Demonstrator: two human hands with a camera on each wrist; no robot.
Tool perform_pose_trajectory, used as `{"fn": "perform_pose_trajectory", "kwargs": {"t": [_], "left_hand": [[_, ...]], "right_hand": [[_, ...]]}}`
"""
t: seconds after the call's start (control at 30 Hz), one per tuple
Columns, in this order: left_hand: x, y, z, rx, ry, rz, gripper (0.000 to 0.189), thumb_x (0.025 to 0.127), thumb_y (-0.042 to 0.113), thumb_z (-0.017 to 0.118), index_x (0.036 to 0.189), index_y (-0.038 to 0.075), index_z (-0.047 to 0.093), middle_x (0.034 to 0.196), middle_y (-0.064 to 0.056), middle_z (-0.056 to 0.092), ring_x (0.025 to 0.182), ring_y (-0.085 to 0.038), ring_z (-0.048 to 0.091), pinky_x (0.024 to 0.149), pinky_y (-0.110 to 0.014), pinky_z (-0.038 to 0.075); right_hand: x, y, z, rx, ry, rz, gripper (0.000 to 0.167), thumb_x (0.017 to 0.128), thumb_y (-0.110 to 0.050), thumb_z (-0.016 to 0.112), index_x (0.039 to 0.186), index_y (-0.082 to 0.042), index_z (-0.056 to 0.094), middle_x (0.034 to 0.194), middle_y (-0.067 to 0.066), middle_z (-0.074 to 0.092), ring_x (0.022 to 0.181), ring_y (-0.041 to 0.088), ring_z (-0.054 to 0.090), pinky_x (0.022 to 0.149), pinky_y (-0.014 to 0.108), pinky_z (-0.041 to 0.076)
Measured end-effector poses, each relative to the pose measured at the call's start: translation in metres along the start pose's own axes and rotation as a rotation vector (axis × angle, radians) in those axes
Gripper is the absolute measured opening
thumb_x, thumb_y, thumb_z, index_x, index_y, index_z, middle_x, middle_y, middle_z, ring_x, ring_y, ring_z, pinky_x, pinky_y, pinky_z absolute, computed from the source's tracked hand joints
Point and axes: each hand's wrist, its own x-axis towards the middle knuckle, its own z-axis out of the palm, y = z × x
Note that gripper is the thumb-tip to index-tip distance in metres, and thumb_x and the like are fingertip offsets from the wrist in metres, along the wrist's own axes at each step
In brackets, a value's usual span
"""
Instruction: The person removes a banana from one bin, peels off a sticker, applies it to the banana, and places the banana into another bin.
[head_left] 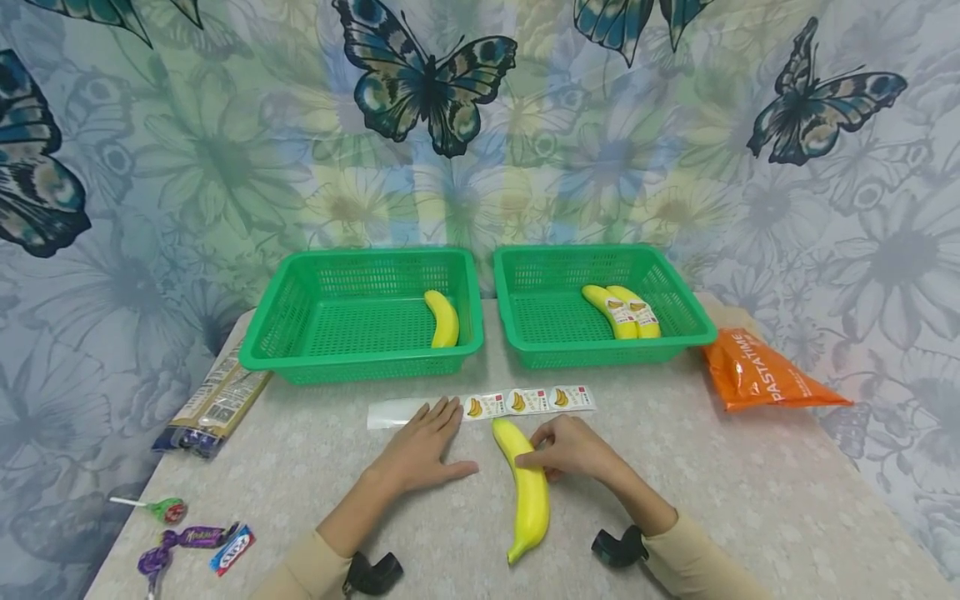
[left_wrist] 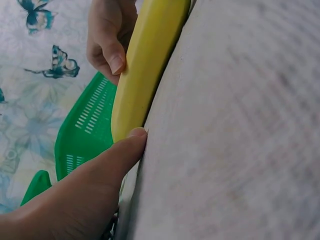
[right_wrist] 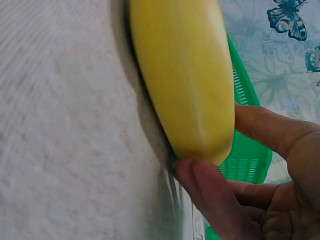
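Loose banana lies on the desk, narrow tip toward the person, other end just beside the label strip; whether the two touch, I can't tell. Skin smooth, faint sheen. My guess: light, fairly firm, a little slippery, apt to roll on its curve and mark if squeezed hard. Best hold: thumb and fingers across the thick middle, gently.

Right hand pinches the banana from its right side, forward of its middle, thumb on top. Left hand, left of the banana, has its fingers extended on the strip, thumb pointing bananaward.

Beyond the banana: to its left, a green basket with one unlabelled banana; to its right, another basket with two labelled bananas. Farther right of it, an orange packet.
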Motion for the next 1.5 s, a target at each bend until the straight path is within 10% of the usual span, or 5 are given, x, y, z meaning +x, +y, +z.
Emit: {"fn": "perform_pose_trajectory", "kwargs": {"t": [0.67, 1.07, 1.5], "left_hand": [[0.001, -0.003, 0.002, -0.102, 0.001, 0.0, 0.096, 0.086, 0.068, 0.056, 0.151, 0.001, 0.033, 0.159, -0.015, 0.028, 0.15, -0.027, 0.024, 0.122, -0.042, 0.024], [0.002, -0.004, 0.001, -0.167, 0.021, 0.007, 0.1, 0.085, 0.067, 0.059, 0.152, 0.0, 0.028, 0.161, -0.016, 0.022, 0.151, -0.028, 0.019, 0.122, -0.042, 0.023], [0.0, -0.003, 0.0, -0.154, -0.008, -0.002, 0.101, 0.084, 0.069, 0.059, 0.151, -0.001, 0.031, 0.161, -0.017, 0.023, 0.15, -0.029, 0.022, 0.12, -0.044, 0.028]], "right_hand": [[0.007, -0.002, -0.014, -0.005, 0.057, -0.038, 0.039, 0.076, -0.04, 0.081, 0.095, -0.007, 0.075, 0.07, 0.001, 0.068, 0.061, 0.014, 0.064, 0.056, 0.026, 0.051], [0.044, -0.024, -0.03, -0.198, 0.14, -0.414, 0.031, 0.082, -0.02, 0.078, 0.105, 0.0, 0.073, 0.085, 0.002, 0.072, 0.077, 0.009, 0.065, 0.068, 0.02, 0.052], [0.095, -0.049, -0.014, -0.466, -0.046, -0.509, 0.036, 0.08, -0.019, 0.081, 0.112, -0.005, 0.073, 0.101, 0.006, 0.074, 0.088, 0.016, 0.067, 0.075, 0.023, 0.055]]}}
